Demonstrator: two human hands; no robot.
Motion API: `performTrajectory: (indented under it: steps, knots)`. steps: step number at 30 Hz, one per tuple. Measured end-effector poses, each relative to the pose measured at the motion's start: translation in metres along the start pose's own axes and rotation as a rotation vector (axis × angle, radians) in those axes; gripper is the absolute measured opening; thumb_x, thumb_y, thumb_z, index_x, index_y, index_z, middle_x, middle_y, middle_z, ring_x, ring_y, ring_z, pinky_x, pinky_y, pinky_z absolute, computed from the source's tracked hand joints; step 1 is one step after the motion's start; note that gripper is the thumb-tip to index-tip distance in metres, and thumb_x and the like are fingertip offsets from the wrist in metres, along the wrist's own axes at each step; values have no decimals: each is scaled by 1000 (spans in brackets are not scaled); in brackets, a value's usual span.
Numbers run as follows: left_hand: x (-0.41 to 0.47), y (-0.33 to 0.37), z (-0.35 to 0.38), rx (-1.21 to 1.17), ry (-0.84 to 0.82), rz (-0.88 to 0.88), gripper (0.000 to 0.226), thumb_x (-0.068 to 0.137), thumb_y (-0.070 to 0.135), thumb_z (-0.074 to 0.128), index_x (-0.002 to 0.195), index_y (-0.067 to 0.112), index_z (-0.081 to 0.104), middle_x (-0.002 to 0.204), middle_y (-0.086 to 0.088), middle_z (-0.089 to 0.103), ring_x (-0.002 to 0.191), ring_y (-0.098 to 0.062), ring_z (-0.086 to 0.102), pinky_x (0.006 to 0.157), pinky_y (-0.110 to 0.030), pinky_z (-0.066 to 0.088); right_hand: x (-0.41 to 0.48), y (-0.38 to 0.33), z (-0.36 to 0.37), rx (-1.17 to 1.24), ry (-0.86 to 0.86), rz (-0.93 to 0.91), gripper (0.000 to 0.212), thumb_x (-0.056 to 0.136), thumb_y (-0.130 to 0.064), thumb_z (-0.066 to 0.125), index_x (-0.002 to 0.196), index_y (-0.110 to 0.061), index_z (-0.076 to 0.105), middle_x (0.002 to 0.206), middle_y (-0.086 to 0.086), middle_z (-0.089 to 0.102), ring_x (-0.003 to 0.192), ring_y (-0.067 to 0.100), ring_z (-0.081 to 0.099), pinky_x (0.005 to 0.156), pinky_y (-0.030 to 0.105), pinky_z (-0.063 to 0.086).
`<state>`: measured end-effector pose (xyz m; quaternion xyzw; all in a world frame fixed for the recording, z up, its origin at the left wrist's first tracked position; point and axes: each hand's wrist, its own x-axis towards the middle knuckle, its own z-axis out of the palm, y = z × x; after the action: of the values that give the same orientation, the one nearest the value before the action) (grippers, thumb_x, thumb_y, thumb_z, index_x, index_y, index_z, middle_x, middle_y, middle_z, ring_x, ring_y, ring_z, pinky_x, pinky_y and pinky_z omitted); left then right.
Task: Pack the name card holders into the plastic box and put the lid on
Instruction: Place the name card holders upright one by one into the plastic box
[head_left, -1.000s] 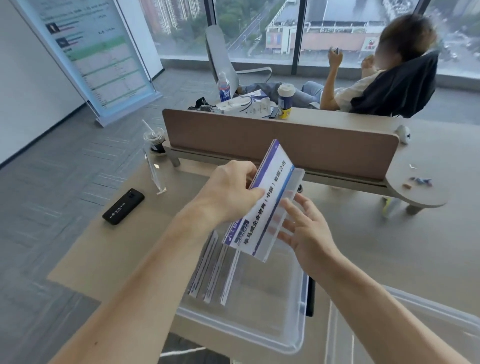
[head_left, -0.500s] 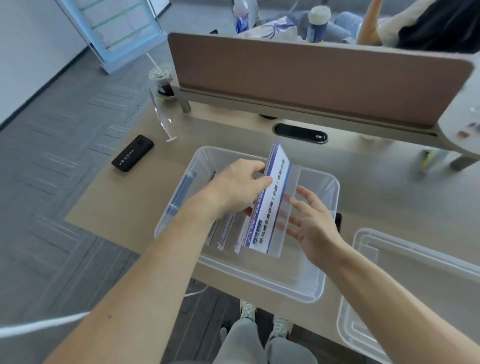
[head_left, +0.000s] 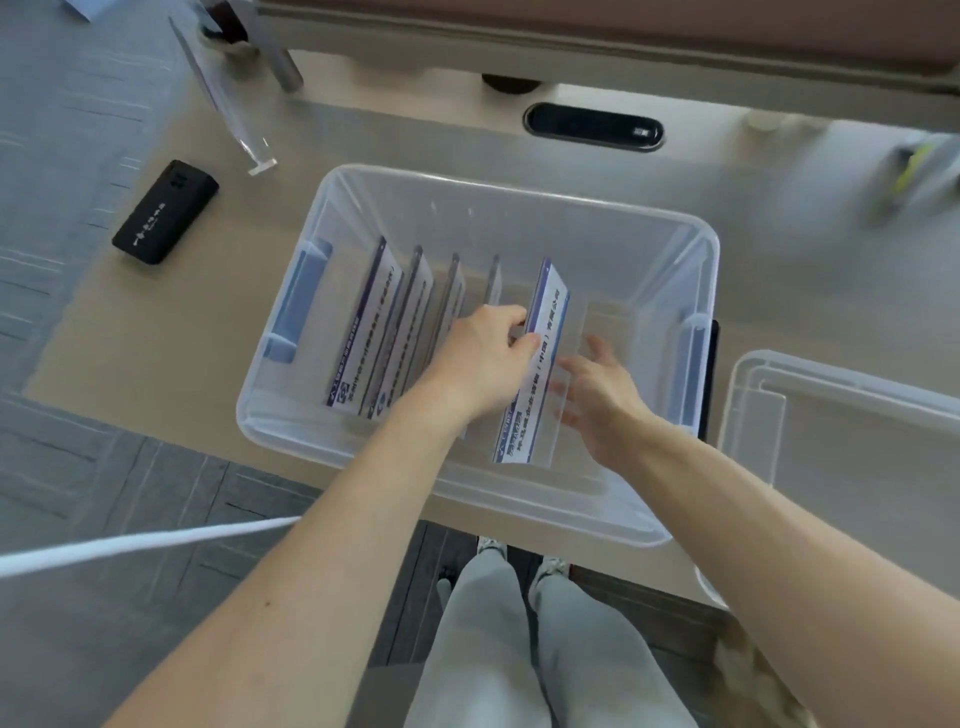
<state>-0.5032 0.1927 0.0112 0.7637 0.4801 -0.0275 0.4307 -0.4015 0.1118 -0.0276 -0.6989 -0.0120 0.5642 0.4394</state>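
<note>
A clear plastic box with blue handles stands on the desk in front of me. Several acrylic name card holders stand in a row in its left half. My left hand pinches the top edge of one more name card holder, upright, down inside the box to the right of the row. My right hand is open, its fingers resting against the holder's clear right face. The clear lid lies on the desk to the right of the box.
A black remote-like device lies on the desk at the left. One more clear acrylic holder stands at the back left near the brown divider panel. A black cable slot sits behind the box. My legs show below the desk edge.
Both hands have lowered the name card holder from above the box down into it, beside the row. The camera has tilted downward.
</note>
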Motion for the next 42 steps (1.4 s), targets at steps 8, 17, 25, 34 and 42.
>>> performTrajectory:
  steps: [8,17,25,34,42]
  knots:
    - [16,-11,22,87,50,6,20,103,29,53,92,15,62,66,-2,56,66,-33,56,55,-32,36,19,2,13,-72,64,97,55,103,-20,41,157,-21,29,88,-15,48,81,8,49,104,51,46]
    - [20,-12,25,4,137,8,42,100,24,62,141,18,59,123,-10,73,111,-26,70,95,-41,58,37,7,18,-110,64,108,39,101,-13,40,138,-20,52,106,0,57,93,17,44,108,54,45]
    - [17,-18,21,-14,181,20,33,99,21,64,130,12,68,118,-9,76,108,-24,73,96,-36,58,48,14,19,-83,34,91,59,100,-12,44,157,-18,32,150,0,43,113,14,40,107,49,45]
    - [20,-20,14,-24,200,-22,32,98,20,65,129,12,70,117,-8,76,109,-20,72,92,-25,54,51,17,21,-85,-20,53,61,100,-10,43,158,-17,27,161,-3,33,118,10,38,104,45,44]
    - [21,-22,11,-32,185,-56,32,97,21,67,128,14,70,116,-5,77,109,-17,72,92,-25,55,50,17,21,-97,-32,51,62,100,-9,43,158,-18,27,162,-5,31,120,10,38,107,44,44]
